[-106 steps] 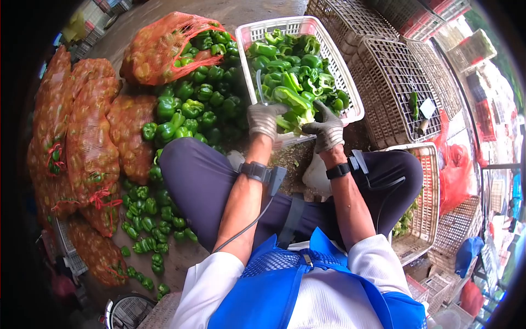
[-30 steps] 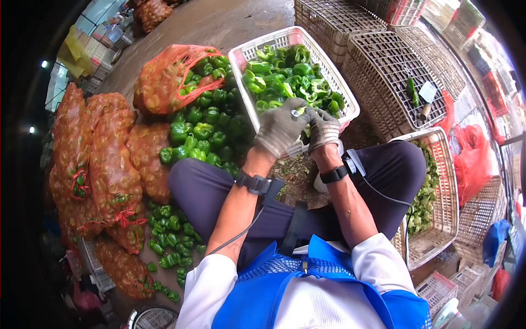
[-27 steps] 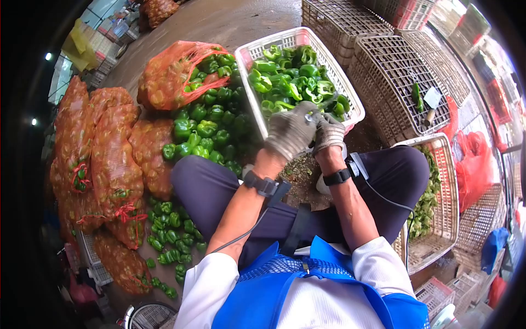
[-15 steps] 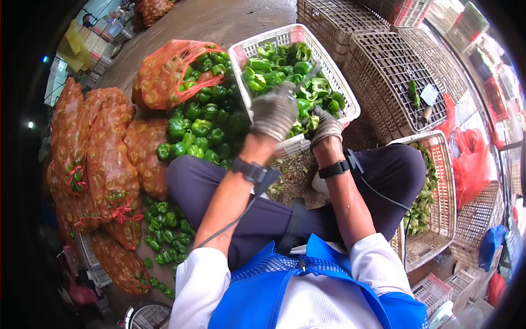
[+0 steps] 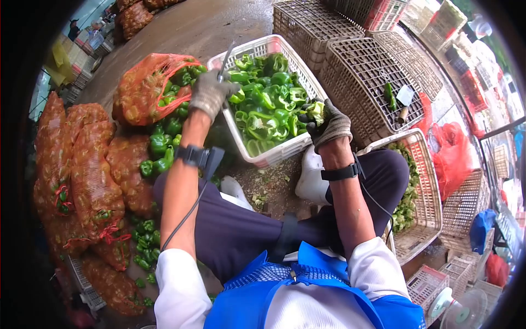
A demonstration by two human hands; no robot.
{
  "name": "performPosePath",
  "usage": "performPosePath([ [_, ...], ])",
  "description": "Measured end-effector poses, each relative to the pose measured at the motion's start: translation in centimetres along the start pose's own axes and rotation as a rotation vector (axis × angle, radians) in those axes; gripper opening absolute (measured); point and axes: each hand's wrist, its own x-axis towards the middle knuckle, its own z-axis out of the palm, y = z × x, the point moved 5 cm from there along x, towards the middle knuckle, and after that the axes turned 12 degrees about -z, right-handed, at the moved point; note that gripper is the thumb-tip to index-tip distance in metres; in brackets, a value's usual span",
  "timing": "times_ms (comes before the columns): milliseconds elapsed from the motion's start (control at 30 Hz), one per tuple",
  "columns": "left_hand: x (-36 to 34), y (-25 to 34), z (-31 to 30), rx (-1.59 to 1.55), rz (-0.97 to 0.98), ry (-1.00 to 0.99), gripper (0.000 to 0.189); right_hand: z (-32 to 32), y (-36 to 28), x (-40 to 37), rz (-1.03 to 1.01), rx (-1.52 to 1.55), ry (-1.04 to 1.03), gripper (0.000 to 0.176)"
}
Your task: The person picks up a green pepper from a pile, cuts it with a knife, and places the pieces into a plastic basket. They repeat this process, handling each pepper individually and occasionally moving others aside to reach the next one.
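My left hand (image 5: 210, 94), in a dirty knit glove, is closed around a knife (image 5: 226, 59) whose blade points up, over the left rim of a white crate (image 5: 256, 158). Cut green peppers (image 5: 266, 112) fill much of this crate. At its right side, my right hand (image 5: 331, 125), gloved too, holds a pale green pepper piece (image 5: 315, 111) between thumb and fingers. Whole green peppers (image 5: 160, 143) lie left of the crate, partly under my left forearm, beside an open orange net bag (image 5: 141, 90).
Full net bags (image 5: 90, 164) stand at the left. Stacked crates (image 5: 367, 82) rise at the right, with a green pepper and a small blade on top. A crate of green scraps (image 5: 433, 211) sits by my right knee. A person (image 5: 73, 30) is far back left.
My left hand has moved left and up with the knife, away from my right hand. The view has shifted, and a pale piece now shows in my right hand.
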Motion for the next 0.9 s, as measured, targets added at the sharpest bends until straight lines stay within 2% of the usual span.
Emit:
performPosePath([
  [100,-1.0,-2.0,-0.2,0.074,0.208,0.135,0.024,-0.5,-0.1,0.9,-0.016,-0.034,-0.023,0.03],
  [133,-1.1,-1.9,-0.3,0.074,0.226,0.13,0.024,-0.5,-1.7,0.8,-0.068,0.027,-0.064,0.028],
  [167,-1.3,-1.7,-0.9,0.076,0.237,0.13,0.024,0.9,-4.8,-0.8,-0.237,0.011,-0.117,0.028],
  [200,-1.8,-1.9,-1.6,0.076,0.238,0.134,0.025,-1.1,-7.2,0.6,-0.331,0.073,-0.142,0.028],
  [233,-2.0,-2.1,-1.9,0.008,0.199,0.102,0.025,-1.9,-11.1,-0.5,-0.558,0.014,0.026,0.026],
  [267,-2.8,-2.2,-2.2,-0.05,0.112,0.043,0.026,-4.0,-15.8,0.4,-0.621,-0.053,-0.221,0.024],
  [333,-2.1,-3.3,-2.3,-0.01,0.01,0.026,0.026,-10.1,-25.2,-1.1,-0.866,-0.318,0.036,0.032],
  [367,-0.9,-4.0,-2.3,0.12,0.068,0.054,0.027,-13.2,-29.8,-2.0,-0.955,-0.459,0.197,0.036],
  [433,-1.5,-3.5,-2.2,0.16,0.083,0.083,0.027,-14.3,-32.7,-7.2,-1.09,-1.061,0.474,0.046],
  [467,-1.3,-3.5,-1.9,0.18,0.105,0.098,0.03,-19.5,-35.2,-6.8,-0.916,-1.411,0.525,0.052],
  [500,-1.0,-3.7,-1.5,0.199,0.126,0.116,0.033,-25.5,-37.8,-5.9,-0.745,-1.484,0.604,0.054],
  [533,-0.7,-4.0,-0.9,0.221,0.143,0.137,0.036,-26.8,-37.9,-7.4,-0.693,-1.529,0.756,0.043],
  [600,-0.8,-4.1,1.0,0.376,0.13,0.127,0.045,-27.6,-36.3,-7.7,-0.872,-1.267,0.638,0.041],
  [633,-0.9,-4.4,2.4,0.416,0.048,0.092,0.05,-25.8,-34.7,-7.2,-0.783,-1.204,0.578,0.039],
  [667,-0.9,-4.7,4.0,0.454,-0.031,0.06,0.055,-21.4,-32.2,-6.6,-0.702,-1.137,0.52,0.037],
  [733,-0.1,-6.1,7.6,0.414,-0.191,-0.008,0.059,-11.1,-24.4,-5.7,-0.695,-1.018,0.062,0.035],
  [767,-0.4,-6.1,8.7,0.402,-0.205,-0.046,0.06,-5.6,-20.2,-5.9,-0.645,-1.104,-0.102,0.034],
  [833,-0.9,-6.0,10.2,0.379,-0.253,-0.074,0.062,0.8,-11.8,-4.6,-0.378,-1.209,-0.359,0.033],
  [867,-0.9,-6.0,10.7,0.365,-0.288,-0.062,0.062,1.5,-7.9,-3.1,-0.266,-1.254,-0.389,0.034],
  [900,0.0,-6.8,11.9,0.349,-0.312,-0.071,0.061,3.4,-4.5,-2.7,-0.259,-1.26,-0.492,0.035],
])
